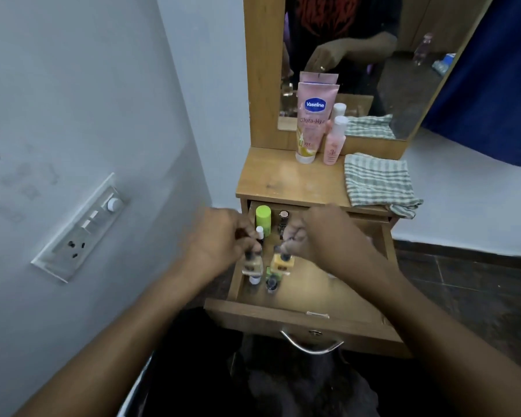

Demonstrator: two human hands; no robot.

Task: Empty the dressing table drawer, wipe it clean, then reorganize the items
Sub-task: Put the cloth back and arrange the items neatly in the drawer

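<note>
Both our forearms reach forward and slightly inward over the open drawer point(298, 319), wrists bent down so the hands meet above its left half. Our left hand point(223, 236) is curled, knuckles up, fingers pinched on the dark cap of a pale bottle point(252, 264) standing under it. Our right hand point(319, 233) is curled the same way, fingertips closed on the top of a yellow bottle point(281, 261) just beside the pale one; motion blur hides the exact finger placement on both. Between the hands and a little beyond them stand a green-capped bottle point(263, 217), a small white-capped vial point(260, 231) and a dark tube point(283, 222) at the back of the drawer. Nearer to us than the hands, two small bottles point(263, 280) stand on the drawer floor. To the right of our right forearm the drawer floor is bare wood. Beyond the hands, on the tabletop point(283, 182), a Vaseline tube point(312, 121) and a pink bottle point(334, 141) stand upright against the mirror point(403, 70), and a striped cloth point(379, 182) lies folded to their right, well apart from our hands.
</note>
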